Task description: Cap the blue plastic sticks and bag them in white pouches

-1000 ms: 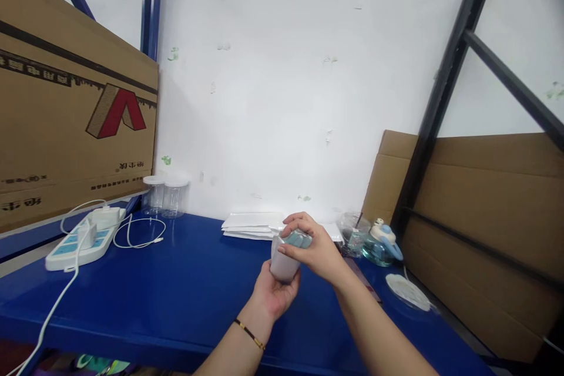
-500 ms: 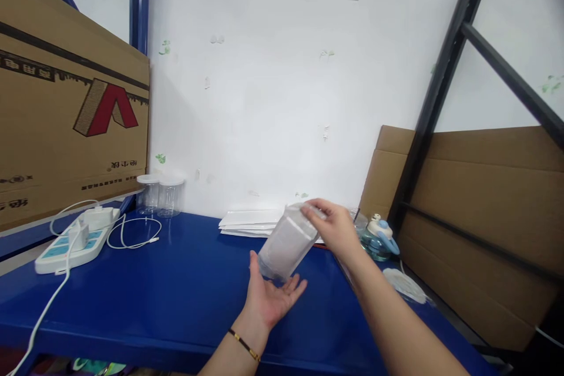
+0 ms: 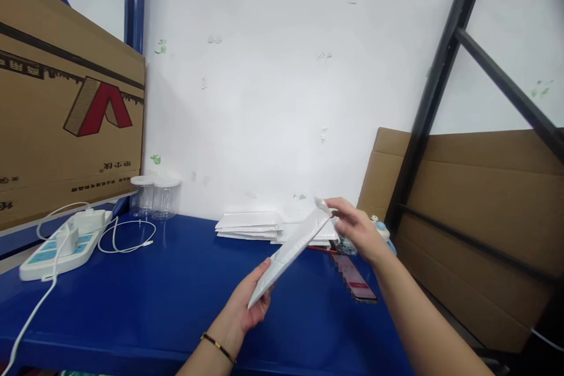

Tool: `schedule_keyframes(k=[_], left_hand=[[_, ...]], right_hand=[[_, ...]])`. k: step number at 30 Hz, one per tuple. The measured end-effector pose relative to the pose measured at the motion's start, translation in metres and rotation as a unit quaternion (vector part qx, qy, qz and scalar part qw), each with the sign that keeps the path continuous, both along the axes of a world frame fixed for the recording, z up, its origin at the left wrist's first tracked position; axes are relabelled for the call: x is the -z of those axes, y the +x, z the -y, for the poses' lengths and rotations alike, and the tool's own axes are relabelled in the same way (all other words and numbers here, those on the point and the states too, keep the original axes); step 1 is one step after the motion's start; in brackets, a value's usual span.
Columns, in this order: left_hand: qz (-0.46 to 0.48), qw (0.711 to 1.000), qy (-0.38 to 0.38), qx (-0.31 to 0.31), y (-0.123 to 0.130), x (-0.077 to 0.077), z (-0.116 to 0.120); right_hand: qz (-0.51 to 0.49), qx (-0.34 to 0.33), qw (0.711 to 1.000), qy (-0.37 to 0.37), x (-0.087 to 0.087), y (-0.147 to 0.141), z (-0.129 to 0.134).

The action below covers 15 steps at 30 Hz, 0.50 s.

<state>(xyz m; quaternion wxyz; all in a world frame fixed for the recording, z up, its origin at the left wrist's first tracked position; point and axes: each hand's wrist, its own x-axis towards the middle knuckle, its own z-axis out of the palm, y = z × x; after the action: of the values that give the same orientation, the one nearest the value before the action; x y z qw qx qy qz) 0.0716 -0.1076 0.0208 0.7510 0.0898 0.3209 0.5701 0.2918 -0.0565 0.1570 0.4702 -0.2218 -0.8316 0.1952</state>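
A flat white plastic packet (image 3: 291, 249) is held slantwise above the blue table (image 3: 145, 299), seen nearly edge-on. My left hand (image 3: 253, 302) grips its lower end, thumb on top and fingers beneath. At the raised upper end, my right hand (image 3: 355, 226) pinches the folded flap between thumb and fingers. Behind the packet, against the wall, lie two piles of similar white packets (image 3: 249, 226). A phone (image 3: 356, 279) with a lit screen rests on the table below my right hand.
Two lidded transparent jars (image 3: 165, 200) stand at the back left. A white power strip (image 3: 66, 247) with plugs and a white cable (image 3: 127, 247) lies at the left. Large cardboard (image 3: 484, 229) and a dark metal frame (image 3: 423, 123) border the right; a bottle (image 3: 382, 232) is partly hidden.
The packet has turned from showing its broad face to nearly edge-on. My left hand has closed around its lower end. My right hand has shifted slightly right, uncovering the phone.
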Motion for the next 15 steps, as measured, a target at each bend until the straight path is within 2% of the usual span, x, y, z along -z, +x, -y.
schedule_keyframes(k=[2,4,6,8,9,11,13,15], left_hand=[[0.035,0.996,-0.032,0.075,-0.016,-0.007,-0.004],[0.059,0.986,-0.047,0.15,-0.03,-0.013,-0.01],[0.07,0.971,-0.047,0.222,-0.043,-0.019,-0.018],[0.088,0.961,-0.033,0.261,-0.053,-0.023,-0.027],[0.102,0.96,-0.017,0.259,-0.058,-0.024,-0.032],[0.117,0.968,0.021,0.219,-0.067,-0.023,-0.042],[0.105,0.982,0.044,0.153,-0.076,-0.019,-0.052],[0.075,0.992,0.039,0.092,-0.084,-0.011,-0.061]], right_hand=[[0.071,0.008,0.994,0.078,0.001,0.003,0.008],[0.111,0.024,0.987,0.115,-0.001,0.003,0.015],[0.149,0.013,0.981,0.123,-0.003,0.0,0.02],[0.18,0.017,0.978,0.104,-0.004,-0.002,0.015],[0.178,0.04,0.98,0.086,-0.002,-0.001,0.009],[0.127,0.125,0.983,0.042,0.005,0.003,-0.015],[0.043,0.219,0.975,-0.005,0.017,0.011,-0.05],[-0.002,0.286,0.957,-0.045,0.031,0.019,-0.089]])
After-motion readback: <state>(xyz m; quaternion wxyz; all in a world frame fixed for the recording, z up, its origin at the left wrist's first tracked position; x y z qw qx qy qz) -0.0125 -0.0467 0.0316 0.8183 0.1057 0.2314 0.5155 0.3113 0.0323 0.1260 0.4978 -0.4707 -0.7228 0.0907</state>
